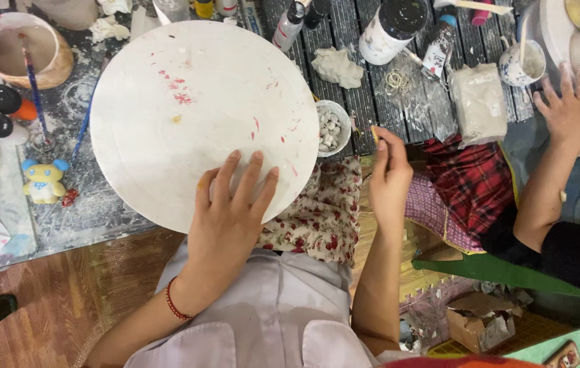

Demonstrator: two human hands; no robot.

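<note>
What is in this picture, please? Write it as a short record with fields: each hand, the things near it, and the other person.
left hand: lies flat, fingers spread, on the near edge of the round white board
right hand: raised beside the board, fingertips pinched; whether it holds something I cannot tell
board surface: red paint smears
near the right hand: small white bowl of pale pieces, lump of grey clay
left of the board: yellow and blue figurine
other person's hand: spread on the table at the right
</note>
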